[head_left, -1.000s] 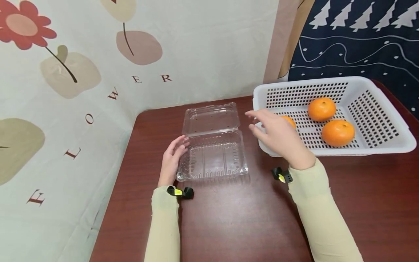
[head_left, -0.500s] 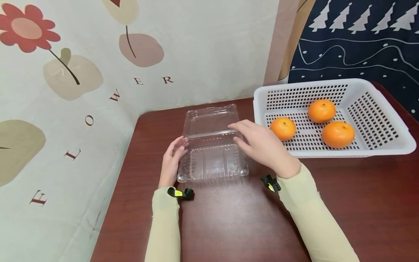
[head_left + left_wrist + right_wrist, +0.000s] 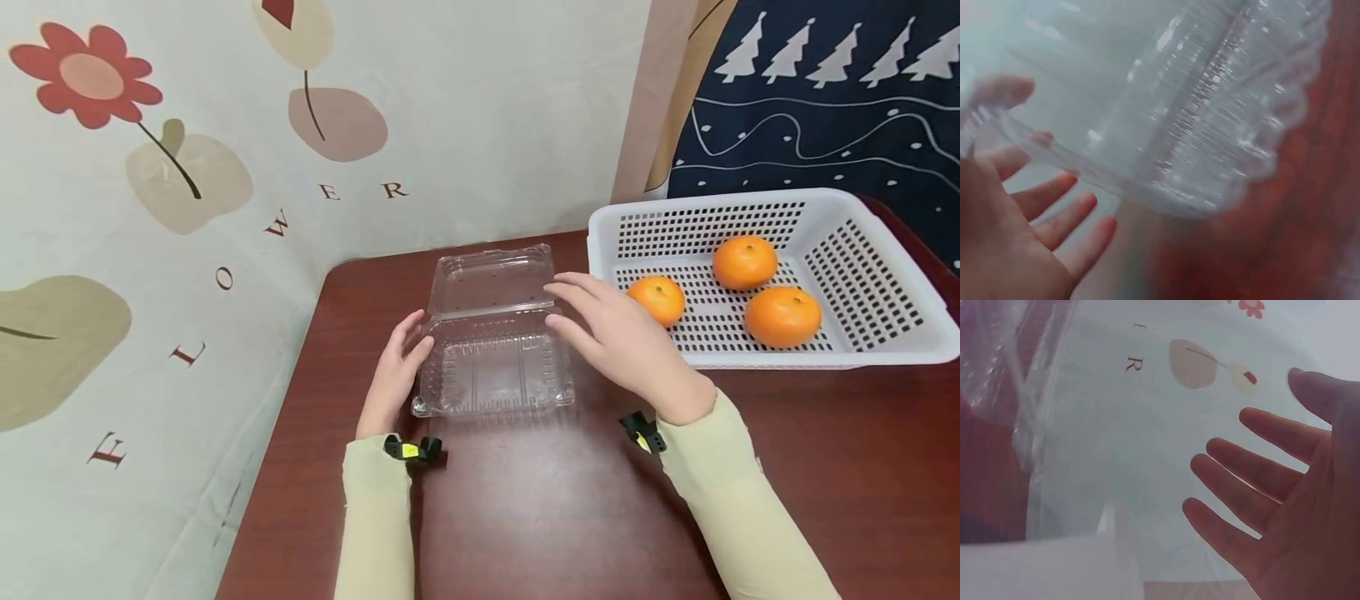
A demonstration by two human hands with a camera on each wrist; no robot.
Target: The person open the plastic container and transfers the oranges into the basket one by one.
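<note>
A clear plastic clamshell box [image 3: 491, 375] lies on the table, its lid [image 3: 495, 279] folded back toward the wall. My left hand [image 3: 392, 375] is at the box's left side; in the left wrist view its fingers [image 3: 1063, 222] are spread along the rim, and the thumb is on the other side of that edge. Whether they touch it I cannot tell. My right hand [image 3: 626, 346] hovers at the box's right edge, beside the basket, holding nothing. In the right wrist view its fingers [image 3: 1235, 478] are extended and apart from the box.
To the right stands a white perforated plastic basket [image 3: 892, 342] with three oranges [image 3: 782, 317] in it. The dark red wooden table [image 3: 517, 517] meets a pale printed cloth [image 3: 495, 108] at the back and left. A navy cloth with white trees [image 3: 817, 125] hangs behind the basket.
My right hand has moved left from over the basket's near-left corner to the box, then slightly back right. The left orange now shows more. My left hand stays by the box.
</note>
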